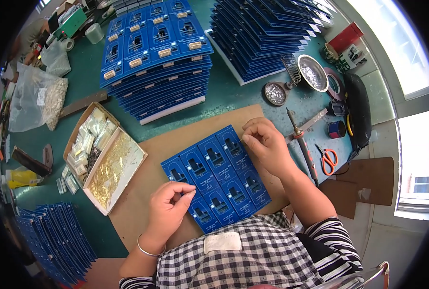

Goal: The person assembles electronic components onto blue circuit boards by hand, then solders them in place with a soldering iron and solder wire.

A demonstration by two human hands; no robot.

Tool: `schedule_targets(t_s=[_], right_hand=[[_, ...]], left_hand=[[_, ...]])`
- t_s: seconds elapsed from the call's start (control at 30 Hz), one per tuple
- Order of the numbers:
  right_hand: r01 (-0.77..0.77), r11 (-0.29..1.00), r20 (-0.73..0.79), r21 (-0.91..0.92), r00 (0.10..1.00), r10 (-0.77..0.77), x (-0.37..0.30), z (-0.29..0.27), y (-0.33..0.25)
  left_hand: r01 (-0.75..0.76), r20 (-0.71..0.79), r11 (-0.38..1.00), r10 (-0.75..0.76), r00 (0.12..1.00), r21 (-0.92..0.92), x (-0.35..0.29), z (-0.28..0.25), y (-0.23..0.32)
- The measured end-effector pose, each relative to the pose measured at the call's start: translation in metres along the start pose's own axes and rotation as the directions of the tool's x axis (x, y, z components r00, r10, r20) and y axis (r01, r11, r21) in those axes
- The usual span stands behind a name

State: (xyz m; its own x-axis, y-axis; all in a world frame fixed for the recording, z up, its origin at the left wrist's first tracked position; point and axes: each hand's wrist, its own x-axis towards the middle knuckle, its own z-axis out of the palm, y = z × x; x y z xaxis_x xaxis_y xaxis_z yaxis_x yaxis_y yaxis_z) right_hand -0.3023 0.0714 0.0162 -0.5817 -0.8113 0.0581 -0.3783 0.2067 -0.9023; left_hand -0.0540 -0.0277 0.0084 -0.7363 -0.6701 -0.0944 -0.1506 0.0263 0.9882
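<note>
A blue circuit board panel [219, 166] lies tilted on brown cardboard in front of me, with repeated dark cut-outs in two rows. My left hand [170, 207] is closed in a pinch, its fingertips over the panel's left part. Anything between those fingertips is too small to make out. Beside the panel's upper right edge, my right hand [270, 147] has its thumb and curled fingers pressed together. Whether it grips the edge or some tiny part cannot be seen. Left of the panel, a box [139, 156] contains thin gold-coloured pins [111, 171] and small plastic packets [91, 132].
Tall stacks of blue panels [159, 77] [257, 43] rise at the back; more panels [55, 241] stand lower left. On the right are a soldering iron [304, 151], orange-handled cutters [328, 161], a metal bowl [313, 73] and a tape roll [333, 84]. A clear bag [33, 98] lies left.
</note>
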Motion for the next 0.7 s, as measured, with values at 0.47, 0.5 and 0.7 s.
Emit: schedule_targets(t_s=[0.47, 0.5, 0.7], right_hand=[[0.183, 0.960, 0.099, -0.214, 0.981, -0.165, 0.005, 0.004, 0.009], [0.231, 0.928, 0.117, -0.293, 0.972, -0.205, 0.004, 0.004, 0.006], [0.527, 0.564, 0.247, -0.635, 0.831, -0.499, 0.009, 0.008, 0.002]], left_hand=[[0.059, -0.116, 0.960, -0.094, 0.989, -0.273, -0.007, -0.009, 0.001], [0.072, -0.103, 0.959, -0.104, 0.989, -0.274, -0.009, -0.010, 0.002], [0.065, -0.097, 0.960, -0.094, 0.991, -0.271, -0.012, -0.014, 0.002]])
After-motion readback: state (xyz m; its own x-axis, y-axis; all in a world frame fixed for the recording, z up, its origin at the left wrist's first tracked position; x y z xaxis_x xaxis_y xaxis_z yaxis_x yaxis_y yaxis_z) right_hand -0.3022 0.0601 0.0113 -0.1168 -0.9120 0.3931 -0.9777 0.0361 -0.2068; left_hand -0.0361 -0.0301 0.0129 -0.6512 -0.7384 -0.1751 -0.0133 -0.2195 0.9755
